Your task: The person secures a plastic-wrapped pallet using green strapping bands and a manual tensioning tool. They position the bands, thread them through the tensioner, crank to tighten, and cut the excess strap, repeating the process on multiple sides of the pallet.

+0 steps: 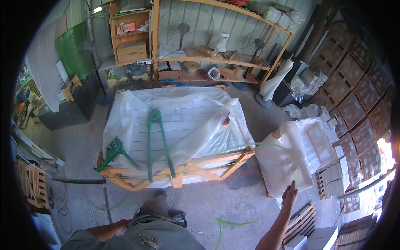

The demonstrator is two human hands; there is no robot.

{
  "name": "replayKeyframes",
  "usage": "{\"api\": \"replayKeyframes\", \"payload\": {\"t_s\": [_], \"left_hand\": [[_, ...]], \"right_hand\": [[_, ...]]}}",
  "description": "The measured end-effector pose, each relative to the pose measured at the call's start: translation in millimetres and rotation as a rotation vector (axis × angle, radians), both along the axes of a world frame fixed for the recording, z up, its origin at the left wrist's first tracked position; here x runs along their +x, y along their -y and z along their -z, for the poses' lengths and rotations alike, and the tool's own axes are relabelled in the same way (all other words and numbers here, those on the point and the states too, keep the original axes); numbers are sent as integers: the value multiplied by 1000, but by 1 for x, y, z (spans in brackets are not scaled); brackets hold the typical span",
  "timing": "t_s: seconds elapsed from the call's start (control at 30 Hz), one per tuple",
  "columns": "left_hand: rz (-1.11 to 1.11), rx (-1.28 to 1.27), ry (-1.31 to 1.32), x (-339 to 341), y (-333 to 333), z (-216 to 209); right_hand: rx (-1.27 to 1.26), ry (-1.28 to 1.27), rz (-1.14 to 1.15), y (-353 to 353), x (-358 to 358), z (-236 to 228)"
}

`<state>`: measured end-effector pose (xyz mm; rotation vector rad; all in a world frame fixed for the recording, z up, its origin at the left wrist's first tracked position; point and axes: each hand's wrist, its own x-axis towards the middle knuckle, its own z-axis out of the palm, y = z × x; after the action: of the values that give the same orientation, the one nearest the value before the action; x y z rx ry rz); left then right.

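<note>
My right hand (290, 192), held out to the right, is closed on a green plastic strap (297, 166). From there the strap arcs up and left to the wooden crate (178, 176) and along its front. My left hand (121, 225) is low by my waist; its fingers are hidden. Clear plastic sheet (200, 139) drapes over white boards stacked in the crate. Lying on top are a green long-handled strap crimper (156, 118) and a green strapping tensioner (113, 150). A round reddish item (226, 121) shows by the sheet's right part.
A plastic-wrapped stack (287, 156) stands right of the crate. Loose green strap (219, 227) lies on the floor near my feet. Wooden shelves (216, 60) and standing fans (182, 29) line the back wall. Stacked cartons (354, 96) rise at the right, with a pallet (301, 223) below.
</note>
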<state>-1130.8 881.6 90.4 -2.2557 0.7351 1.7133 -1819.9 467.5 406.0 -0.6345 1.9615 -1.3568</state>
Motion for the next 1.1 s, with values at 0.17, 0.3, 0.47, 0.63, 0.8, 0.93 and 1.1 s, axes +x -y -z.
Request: {"api": "replayKeyframes", "payload": {"t_s": [0.17, 0.3, 0.47, 0.63, 0.8, 0.93, 1.1], "left_hand": [[-290, -190, -81, 11, -7, -53], [-573, -129, -542, 80, 56, -114], [-212, -384, -197, 114, 184, -164], [2, -1158, 71, 88, 318, -184], [-152, -1204, 29, 50, 437, -199], [-289, -1173, -41, 27, 499, -208], [-321, -1115, 95, 8, 576, -222]], "right_hand": [[-4, 46, 178, -19, -78, 60], [67, 63, 314, -24, -119, 77], [124, -38, 321, -18, -126, 72], [286, -121, 63, 5, -78, 62], [159, -32, -140, 42, -23, 48], [98, 0, -179, 84, -4, 37], [150, -46, -179, 165, -1, 50]]}}
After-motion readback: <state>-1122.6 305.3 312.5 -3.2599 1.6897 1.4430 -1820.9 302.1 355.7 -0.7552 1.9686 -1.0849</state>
